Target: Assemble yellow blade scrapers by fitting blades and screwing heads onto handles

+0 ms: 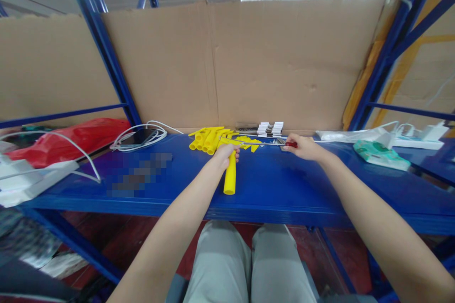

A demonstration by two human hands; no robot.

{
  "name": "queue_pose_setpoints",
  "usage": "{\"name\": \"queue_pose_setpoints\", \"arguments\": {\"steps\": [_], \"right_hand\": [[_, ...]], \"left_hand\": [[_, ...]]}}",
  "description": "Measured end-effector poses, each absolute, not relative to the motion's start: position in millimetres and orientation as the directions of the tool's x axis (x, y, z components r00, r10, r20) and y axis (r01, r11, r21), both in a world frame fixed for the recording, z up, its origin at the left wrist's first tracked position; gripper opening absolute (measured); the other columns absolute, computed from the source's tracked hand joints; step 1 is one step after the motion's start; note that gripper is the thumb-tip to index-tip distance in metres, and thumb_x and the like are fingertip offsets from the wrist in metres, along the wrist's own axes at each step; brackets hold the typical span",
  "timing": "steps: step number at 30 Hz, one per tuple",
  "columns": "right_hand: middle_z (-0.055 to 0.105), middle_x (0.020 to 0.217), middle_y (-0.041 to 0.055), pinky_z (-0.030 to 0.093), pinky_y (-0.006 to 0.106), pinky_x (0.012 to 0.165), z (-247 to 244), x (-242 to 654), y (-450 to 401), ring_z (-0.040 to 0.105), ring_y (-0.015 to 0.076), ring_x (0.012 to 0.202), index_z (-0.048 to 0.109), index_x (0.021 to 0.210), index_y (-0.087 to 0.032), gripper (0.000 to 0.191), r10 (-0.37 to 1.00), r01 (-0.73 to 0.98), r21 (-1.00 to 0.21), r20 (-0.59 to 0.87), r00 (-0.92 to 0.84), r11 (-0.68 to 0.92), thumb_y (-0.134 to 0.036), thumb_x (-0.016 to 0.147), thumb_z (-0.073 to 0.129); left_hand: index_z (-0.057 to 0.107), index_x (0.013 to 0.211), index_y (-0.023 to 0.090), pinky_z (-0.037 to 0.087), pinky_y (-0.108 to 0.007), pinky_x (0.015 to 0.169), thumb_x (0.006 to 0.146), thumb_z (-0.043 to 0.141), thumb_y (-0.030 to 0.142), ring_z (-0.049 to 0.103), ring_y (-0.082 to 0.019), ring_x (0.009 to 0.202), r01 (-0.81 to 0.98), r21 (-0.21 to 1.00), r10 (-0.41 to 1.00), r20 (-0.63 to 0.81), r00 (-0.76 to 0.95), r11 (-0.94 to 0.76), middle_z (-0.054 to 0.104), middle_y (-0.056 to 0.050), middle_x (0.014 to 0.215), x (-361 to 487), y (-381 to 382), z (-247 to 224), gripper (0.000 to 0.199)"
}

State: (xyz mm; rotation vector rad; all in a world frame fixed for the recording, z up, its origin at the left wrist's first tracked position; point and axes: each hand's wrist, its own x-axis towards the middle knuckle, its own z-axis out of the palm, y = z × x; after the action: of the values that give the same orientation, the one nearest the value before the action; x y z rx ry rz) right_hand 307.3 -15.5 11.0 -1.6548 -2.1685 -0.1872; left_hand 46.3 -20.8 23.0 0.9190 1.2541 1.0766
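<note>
Here, at left, a pixelated patch hides part of the blue table [270, 180]. My left hand [227, 152] closes round a yellow tube [230, 179], its open end near. My right hand [304, 147] pinches a red-handled rod [265, 144], its left tip unclear by yellow pieces [208, 139]. Further right, a green packet's [380, 154] print is blurred.
</note>
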Motion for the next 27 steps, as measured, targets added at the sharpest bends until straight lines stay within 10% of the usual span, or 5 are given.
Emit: {"name": "queue_pose_setpoints", "arguments": {"steps": [27], "right_hand": [[0.070,0.077,0.0050,0.038,0.029,0.064,13.3,304.4,-17.9,0.062,0.0205,0.070,0.057,0.083,-0.021,0.014,0.891,0.960,-0.061,0.393,-0.229,0.274,-0.035,0.084,0.052]], "left_hand": [[0.048,0.060,0.016,0.031,-0.019,0.038,0.081,0.054,0.001,0.038,-0.006,0.034,0.027,0.996,0.993,-0.084,-0.080,0.087,0.044,0.005,0.044,48.4,-16.0,13.3,0.027]]}}
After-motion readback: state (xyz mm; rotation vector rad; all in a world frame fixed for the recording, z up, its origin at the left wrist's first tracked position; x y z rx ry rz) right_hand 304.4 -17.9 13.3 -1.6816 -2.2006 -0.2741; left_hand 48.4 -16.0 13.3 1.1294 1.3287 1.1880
